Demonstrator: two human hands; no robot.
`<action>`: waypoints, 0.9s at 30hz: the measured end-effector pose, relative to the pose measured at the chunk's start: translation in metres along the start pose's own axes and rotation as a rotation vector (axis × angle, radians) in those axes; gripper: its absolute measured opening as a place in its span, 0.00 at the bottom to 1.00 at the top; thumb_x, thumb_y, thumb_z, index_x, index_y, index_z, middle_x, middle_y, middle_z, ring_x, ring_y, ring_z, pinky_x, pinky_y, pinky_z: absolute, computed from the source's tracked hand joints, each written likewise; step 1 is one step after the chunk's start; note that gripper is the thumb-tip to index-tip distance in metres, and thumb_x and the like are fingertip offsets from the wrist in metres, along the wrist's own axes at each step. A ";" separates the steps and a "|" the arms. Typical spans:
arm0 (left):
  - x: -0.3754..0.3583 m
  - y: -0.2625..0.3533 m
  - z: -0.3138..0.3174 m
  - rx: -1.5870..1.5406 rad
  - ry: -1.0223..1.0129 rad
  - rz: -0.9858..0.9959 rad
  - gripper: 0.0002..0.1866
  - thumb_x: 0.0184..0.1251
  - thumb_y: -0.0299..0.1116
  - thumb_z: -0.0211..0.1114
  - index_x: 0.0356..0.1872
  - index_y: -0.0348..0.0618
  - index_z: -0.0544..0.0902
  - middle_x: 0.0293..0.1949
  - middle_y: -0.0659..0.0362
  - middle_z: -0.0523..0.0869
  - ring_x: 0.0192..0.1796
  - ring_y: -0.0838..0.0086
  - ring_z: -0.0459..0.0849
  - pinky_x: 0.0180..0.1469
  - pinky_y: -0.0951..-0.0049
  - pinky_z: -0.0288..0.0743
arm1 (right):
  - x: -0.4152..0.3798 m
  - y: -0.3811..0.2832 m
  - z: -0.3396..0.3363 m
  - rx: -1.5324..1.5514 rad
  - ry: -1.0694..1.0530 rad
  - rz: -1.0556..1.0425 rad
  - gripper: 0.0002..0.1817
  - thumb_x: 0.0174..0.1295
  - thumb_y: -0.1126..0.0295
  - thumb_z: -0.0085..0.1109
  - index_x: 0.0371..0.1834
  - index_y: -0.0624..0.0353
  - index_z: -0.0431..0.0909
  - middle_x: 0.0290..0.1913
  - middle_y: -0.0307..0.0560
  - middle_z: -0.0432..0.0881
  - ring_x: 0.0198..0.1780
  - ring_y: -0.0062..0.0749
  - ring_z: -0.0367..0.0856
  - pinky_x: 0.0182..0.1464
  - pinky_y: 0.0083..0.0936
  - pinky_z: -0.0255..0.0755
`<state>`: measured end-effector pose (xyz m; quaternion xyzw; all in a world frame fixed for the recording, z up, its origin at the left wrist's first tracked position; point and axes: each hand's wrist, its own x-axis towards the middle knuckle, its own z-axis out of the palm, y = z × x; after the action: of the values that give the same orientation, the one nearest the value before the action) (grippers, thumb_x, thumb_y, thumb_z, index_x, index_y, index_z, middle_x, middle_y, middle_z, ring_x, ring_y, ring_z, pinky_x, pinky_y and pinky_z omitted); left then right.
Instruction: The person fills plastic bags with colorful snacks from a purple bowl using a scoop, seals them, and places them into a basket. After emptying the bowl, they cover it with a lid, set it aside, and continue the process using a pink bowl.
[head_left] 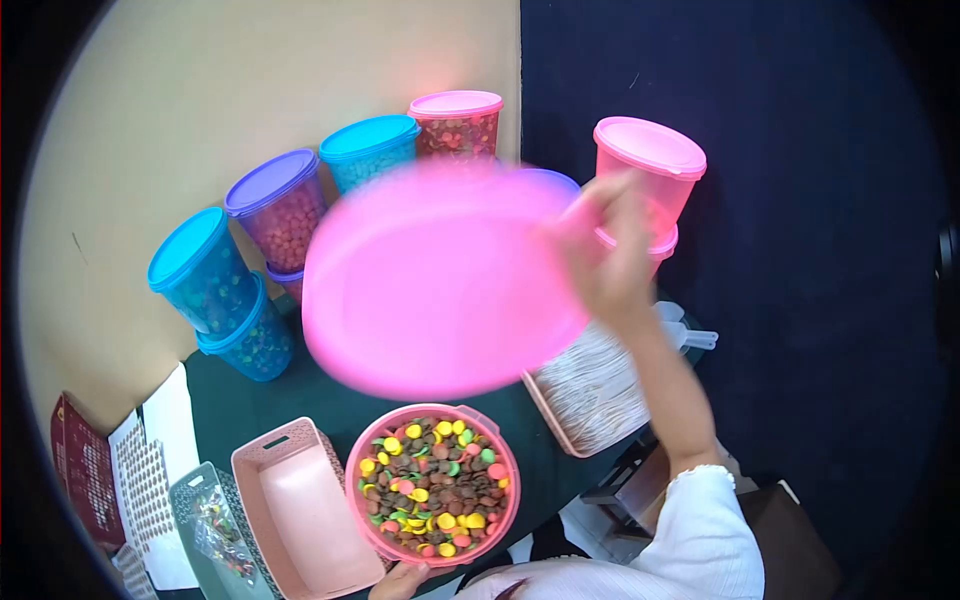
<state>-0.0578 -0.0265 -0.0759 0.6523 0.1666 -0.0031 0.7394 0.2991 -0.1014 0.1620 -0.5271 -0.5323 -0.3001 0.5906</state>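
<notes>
A large pink lid [440, 290], smeared by motion, is raised over the table in my right hand [610, 255], whose fingers are closed on its right edge. Below it stands a round pink tub [354, 500], uncovered and filled with small brown, yellow, green and coral-red disc-shaped pieces [435, 485]. At the tub's near side is my left hand [398, 580], gripping the wall just under the rim; part of this hand is cut off by the frame's bottom edge.
Stacked lidded tubs, blue [205, 275], purple [275, 210] and pink [650, 165], line the back. A pink basket [300, 520] and grey basket [195, 490] stand left. A tray of white sticks or wrappers [595, 385] and clear scoops [690, 335] lie right.
</notes>
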 end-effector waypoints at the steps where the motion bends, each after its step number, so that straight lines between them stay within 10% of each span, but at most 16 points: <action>1: 0.003 -0.002 0.005 -0.041 0.033 0.011 0.33 0.61 0.48 0.49 0.61 0.37 0.52 0.56 0.47 0.66 0.57 0.59 0.67 0.55 0.61 0.63 | 0.019 0.020 -0.026 -0.068 0.101 0.195 0.12 0.54 0.64 0.57 0.27 0.59 0.66 0.25 0.38 0.67 0.27 0.17 0.65 0.28 0.19 0.63; 3: 0.005 -0.002 0.017 -0.115 0.100 0.026 0.34 0.61 0.49 0.49 0.61 0.38 0.51 0.56 0.47 0.66 0.56 0.59 0.67 0.55 0.61 0.64 | 0.055 0.074 -0.075 -0.124 0.373 0.274 0.12 0.58 0.65 0.49 0.36 0.64 0.67 0.26 0.37 0.70 0.25 0.16 0.66 0.27 0.14 0.63; 7: 0.001 0.001 0.040 -0.248 0.247 0.041 0.35 0.60 0.50 0.50 0.61 0.39 0.49 0.55 0.47 0.66 0.56 0.58 0.68 0.53 0.59 0.66 | 0.068 0.167 -0.168 0.213 0.267 0.751 0.10 0.59 0.68 0.45 0.33 0.66 0.67 0.18 0.37 0.68 0.13 0.16 0.62 0.13 0.16 0.57; 17: -0.008 -0.016 0.078 -0.273 0.700 0.078 0.35 0.61 0.56 0.43 0.60 0.39 0.53 0.55 0.51 0.68 0.50 0.61 0.74 0.45 0.58 0.73 | 0.035 0.272 -0.217 0.194 0.340 0.968 0.11 0.59 0.68 0.45 0.23 0.64 0.67 0.17 0.38 0.69 0.14 0.18 0.67 0.19 0.15 0.70; 27: 0.005 0.007 0.112 -0.266 0.884 0.054 0.31 0.63 0.54 0.41 0.56 0.38 0.60 0.52 0.53 0.71 0.51 0.66 0.73 0.48 0.58 0.69 | 0.025 0.274 -0.222 0.138 0.171 1.039 0.23 0.60 0.56 0.45 0.39 0.72 0.68 0.32 0.51 0.76 0.23 0.28 0.77 0.28 0.20 0.77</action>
<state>-0.0243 -0.1324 -0.0600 0.4946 0.4478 0.3160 0.6745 0.6257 -0.2329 0.1302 -0.6551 -0.1696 0.0258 0.7358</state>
